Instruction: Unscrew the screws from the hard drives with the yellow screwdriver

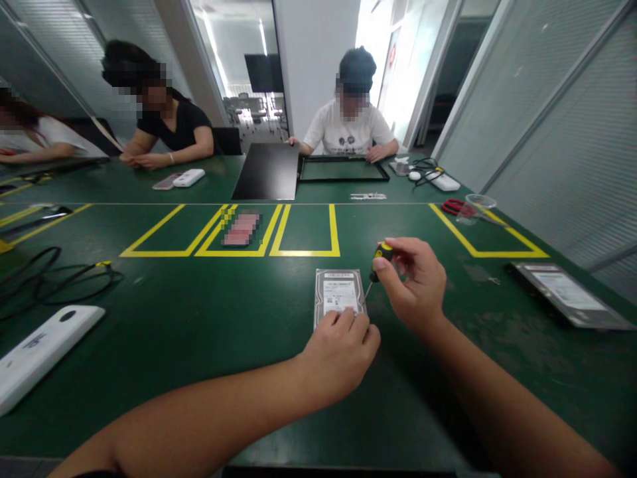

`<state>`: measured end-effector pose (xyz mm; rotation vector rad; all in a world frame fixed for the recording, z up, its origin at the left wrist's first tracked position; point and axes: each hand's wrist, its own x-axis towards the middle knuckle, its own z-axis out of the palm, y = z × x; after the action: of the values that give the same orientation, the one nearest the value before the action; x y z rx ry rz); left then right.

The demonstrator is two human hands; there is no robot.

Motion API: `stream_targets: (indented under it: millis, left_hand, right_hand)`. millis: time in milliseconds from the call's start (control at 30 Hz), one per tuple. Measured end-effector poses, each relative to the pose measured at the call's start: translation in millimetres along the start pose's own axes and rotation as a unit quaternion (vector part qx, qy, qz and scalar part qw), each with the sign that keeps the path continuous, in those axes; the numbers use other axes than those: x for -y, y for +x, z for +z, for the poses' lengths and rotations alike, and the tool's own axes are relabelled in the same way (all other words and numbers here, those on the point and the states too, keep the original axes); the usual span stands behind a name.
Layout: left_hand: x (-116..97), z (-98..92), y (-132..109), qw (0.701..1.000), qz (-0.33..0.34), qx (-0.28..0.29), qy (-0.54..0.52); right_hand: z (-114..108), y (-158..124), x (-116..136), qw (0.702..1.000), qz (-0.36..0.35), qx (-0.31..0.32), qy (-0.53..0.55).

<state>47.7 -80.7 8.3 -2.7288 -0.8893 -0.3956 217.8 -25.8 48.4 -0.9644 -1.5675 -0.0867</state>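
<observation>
A silver hard drive (340, 289) with a white label lies flat on the green table. My left hand (342, 348) rests over its near end with fingers curled down onto it, covering that part from sight. Between the thumb and fingers of my right hand (417, 279) is a small screwdriver (382, 257) with a yellow and black handle. The screwdriver is tilted, its thin shaft running down to the right edge of the hard drive. Whether the tip sits in a screw is too small to tell.
Another hard drive in a bag (572, 292) lies at right. Yellow tape outlines (306, 253) mark the table; a phone (242, 229) sits in one. A white device (44, 352) and black cable (54, 282) are at left, red-handled scissors (455, 207) at far right. Several people sit opposite.
</observation>
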Motion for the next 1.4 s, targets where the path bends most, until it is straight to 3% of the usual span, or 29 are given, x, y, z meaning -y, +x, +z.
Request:
stream_targets:
  millis: [300, 1200, 1400]
  left_hand:
    - [0.5, -1.8, -0.3, 1.0, -0.001, 0.002, -0.006]
    - [-0.2, 1.7, -1.8, 1.0, 0.008, -0.015, 0.012]
    - [-0.1, 2.1, -1.4, 1.0, 0.006, -0.016, 0.008]
  right_hand:
    - [0.1, -0.1, 3.5, 0.999, 0.019, -0.017, -0.04]
    - [-0.8, -0.2, -1.4, 1.0, 0.012, 0.008, -0.021]
    - [0.1, 2.1, 0.3, 1.0, 0.011, -0.01, -0.018]
